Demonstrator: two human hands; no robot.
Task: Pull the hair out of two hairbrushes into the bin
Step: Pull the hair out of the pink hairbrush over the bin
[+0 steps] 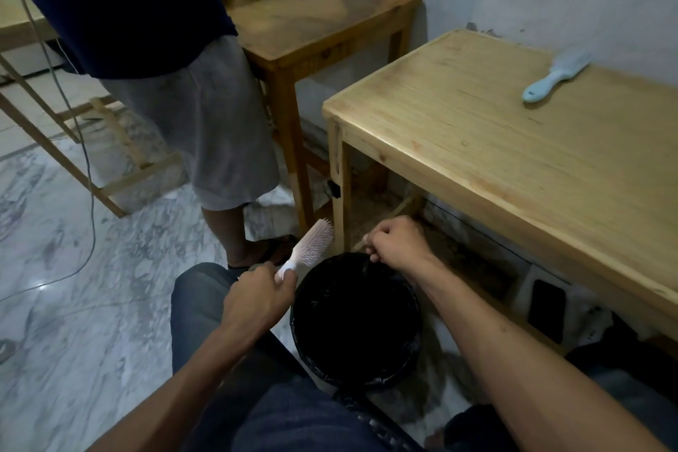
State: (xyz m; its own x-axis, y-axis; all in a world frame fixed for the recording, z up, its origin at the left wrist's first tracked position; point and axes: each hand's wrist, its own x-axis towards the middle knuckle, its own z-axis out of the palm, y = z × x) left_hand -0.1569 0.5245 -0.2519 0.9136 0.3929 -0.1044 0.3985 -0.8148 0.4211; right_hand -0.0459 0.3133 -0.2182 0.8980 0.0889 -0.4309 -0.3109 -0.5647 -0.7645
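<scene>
My left hand (262, 295) grips the handle of a pink hairbrush (312, 245), whose bristled head points up and away beside the bin's left rim. A black bin (409, 352) lined with a dark bag stands on the floor between my knees. Over its far rim my right hand (396, 239) hangs with its fingers pinched together; whether any hair is between them is too fine to tell. A second, light blue hairbrush (556, 75) lies on the pale wooden table (477, 143) at the right, far from both hands.
A person in grey shorts (198, 121) stands close on the left, one sandalled foot near the bin. Behind is a darker wooden table (312, 29) with small items. A wooden frame (110, 158) and a cable lie on the marble floor. A dark phone (545, 308) rests under the pale table.
</scene>
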